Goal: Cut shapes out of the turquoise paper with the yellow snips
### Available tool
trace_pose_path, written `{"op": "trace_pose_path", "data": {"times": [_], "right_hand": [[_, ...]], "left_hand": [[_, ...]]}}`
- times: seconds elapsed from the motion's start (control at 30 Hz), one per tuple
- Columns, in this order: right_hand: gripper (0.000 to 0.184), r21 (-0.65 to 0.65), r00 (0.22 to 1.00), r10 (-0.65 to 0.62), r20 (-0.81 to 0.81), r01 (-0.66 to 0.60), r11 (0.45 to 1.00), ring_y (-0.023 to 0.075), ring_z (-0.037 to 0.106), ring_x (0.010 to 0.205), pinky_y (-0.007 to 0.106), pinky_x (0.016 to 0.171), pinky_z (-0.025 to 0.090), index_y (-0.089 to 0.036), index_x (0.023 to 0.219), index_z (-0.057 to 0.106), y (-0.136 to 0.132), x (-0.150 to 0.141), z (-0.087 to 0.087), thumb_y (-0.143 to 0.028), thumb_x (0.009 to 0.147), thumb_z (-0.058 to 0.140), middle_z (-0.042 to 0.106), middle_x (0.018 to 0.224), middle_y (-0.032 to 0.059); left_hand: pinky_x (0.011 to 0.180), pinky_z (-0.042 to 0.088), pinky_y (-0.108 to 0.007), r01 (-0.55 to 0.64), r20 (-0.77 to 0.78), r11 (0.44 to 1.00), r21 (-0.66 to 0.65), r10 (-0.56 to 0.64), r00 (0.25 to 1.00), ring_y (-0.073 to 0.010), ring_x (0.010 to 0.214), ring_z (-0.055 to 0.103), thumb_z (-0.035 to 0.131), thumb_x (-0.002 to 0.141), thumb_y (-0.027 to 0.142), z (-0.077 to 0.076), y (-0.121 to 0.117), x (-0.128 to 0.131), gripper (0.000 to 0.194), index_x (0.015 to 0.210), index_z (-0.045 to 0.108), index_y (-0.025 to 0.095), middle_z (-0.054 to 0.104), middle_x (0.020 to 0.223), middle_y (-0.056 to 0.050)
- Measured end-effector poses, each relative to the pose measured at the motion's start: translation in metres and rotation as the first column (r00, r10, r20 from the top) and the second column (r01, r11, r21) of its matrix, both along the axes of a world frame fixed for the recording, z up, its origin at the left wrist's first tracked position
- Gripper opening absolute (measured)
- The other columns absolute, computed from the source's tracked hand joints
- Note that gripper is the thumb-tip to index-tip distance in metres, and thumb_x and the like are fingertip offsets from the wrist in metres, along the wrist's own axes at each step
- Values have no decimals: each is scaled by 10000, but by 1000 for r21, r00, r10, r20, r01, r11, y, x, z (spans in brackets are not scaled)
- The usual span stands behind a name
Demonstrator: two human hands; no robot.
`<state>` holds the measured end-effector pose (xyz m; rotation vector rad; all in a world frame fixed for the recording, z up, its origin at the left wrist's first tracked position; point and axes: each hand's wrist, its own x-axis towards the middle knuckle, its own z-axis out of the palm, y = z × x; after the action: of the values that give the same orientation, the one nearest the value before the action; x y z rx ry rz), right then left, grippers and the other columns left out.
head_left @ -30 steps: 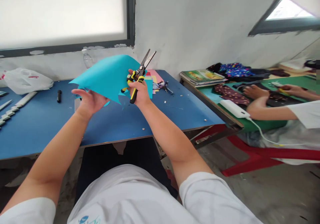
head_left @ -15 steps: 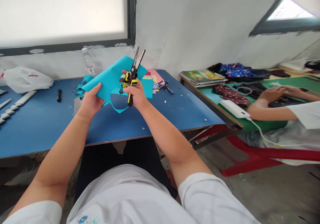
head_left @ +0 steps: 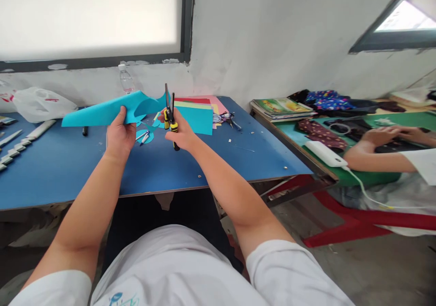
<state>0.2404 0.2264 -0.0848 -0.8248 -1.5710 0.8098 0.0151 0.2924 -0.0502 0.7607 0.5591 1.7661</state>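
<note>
Seemingly at the cutting stage, my left grip (head_left: 121, 135) pinches a turquoise sheet (head_left: 97, 111), my right grip (head_left: 183, 131) clasps scissors (head_left: 174, 127), and another snip needs steadiness.

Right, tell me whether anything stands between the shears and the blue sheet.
Nothing visible does: in this view the shears in the right hand overlap the right end of the blue sheet in the left hand, though whether they touch is unclear.

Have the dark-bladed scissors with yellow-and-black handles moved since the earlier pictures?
Yes, the scissors have moved left and lower in view. Against the dark grey window frame, their tips went from right of its lower right corner to left and below.
</note>
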Motion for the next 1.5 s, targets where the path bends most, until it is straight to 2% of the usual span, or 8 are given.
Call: {"op": "trace_pose_path", "data": {"times": [0.17, 0.27, 0.37, 0.5, 0.63, 0.87, 1.13, 1.5], "right_hand": [[710, -152, 988, 147, 42, -140, 979, 256, 713, 1104, 412, 966, 651, -393, 1524, 651, -16, -10, 4, -269, 899, 964, 736, 1279, 30], [639, -263, 988, 154, -28, -156, 952, 256, 697, 1049, 388, 936, 622, -361, 1458, 697, -17, -15, 6, -507, 949, 1055, 682, 1095, -2], [715, -496, 976, 165, -144, -215, 841, 272, 713, 972, 384, 834, 608, -326, 1429, 692, -19, -18, 8, -714, 947, 1048, 697, 983, 2], [937, -626, 934, 246, -259, -356, 694, 250, 718, 900, 379, 805, 641, -337, 1487, 630, -26, -16, 8, -399, 696, 1129, 705, 963, -43], [946, -538, 916, 318, -245, -401, 741, 232, 700, 899, 348, 785, 578, -336, 1426, 630, -29, -17, 8, -224, 572, 1020, 685, 973, -57], [700, -441, 997, 64, 43, -39, 897, 288, 764, 1105, 412, 943, 607, -289, 1352, 712, -21, -24, 7, -188, 673, 848, 824, 1168, 33], [329, -355, 986, -93, 138, 137, 925, 245, 661, 865, 374, 832, 549, -288, 1296, 764, -16, -34, 2, -312, 976, 834, 747, 928, -25], [203, -311, 962, -210, 176, 257, 915, 280, 698, 972, 432, 966, 621, -297, 1042, 722, -18, -43, -1, -254, 881, 838, 773, 982, 19]], "left_hand": [[1439, 725, -526, -62, 23, 998, 24, 61, 998, -234, 1627, 841, 863, 1198, 247, 1, 6, -6, 60, 1192, 843, 302, 979, 1443, -38], [1378, 758, -498, -14, 28, 999, 37, 13, 1000, -240, 1572, 871, 832, 1223, 278, -1, 3, -5, 19, 1221, 850, 273, 978, 1435, -59], [1320, 776, -462, 0, 6, 1000, 22, 0, 1000, -238, 1507, 895, 876, 1195, 292, -4, 4, -7, 36, 1217, 852, 277, 982, 1409, -50], [1306, 769, -455, -18, 13, 999, 43, 18, 1000, -229, 1481, 895, 994, 1099, 288, -7, 10, -12, 185, 1215, 851, 308, 987, 1404, -15], [1178, 787, -368, -66, 21, 998, 9, 65, 998, -209, 1442, 911, 906, 1149, 220, -7, 14, -15, 113, 1194, 831, 292, 990, 1417, -14], [1312, 783, -477, -88, -49, 988, 129, 95, 994, -275, 1644, 843, 995, 1107, 277, -8, 7, -14, 261, 1311, 847, 348, 981, 1482, -5], [1418, 735, -565, -159, -217, 964, 212, 205, 954, -333, 1717, 790, 1025, 1070, 363, 2, -21, -2, 338, 1365, 861, 353, 931, 1606, -47], [1473, 684, -583, -104, -174, 971, 216, 143, 974, -338, 1733, 778, 1116, 992, 455, -3, -28, 3, 693, 1603, 790, 412, 877, 1740, -26]]}}
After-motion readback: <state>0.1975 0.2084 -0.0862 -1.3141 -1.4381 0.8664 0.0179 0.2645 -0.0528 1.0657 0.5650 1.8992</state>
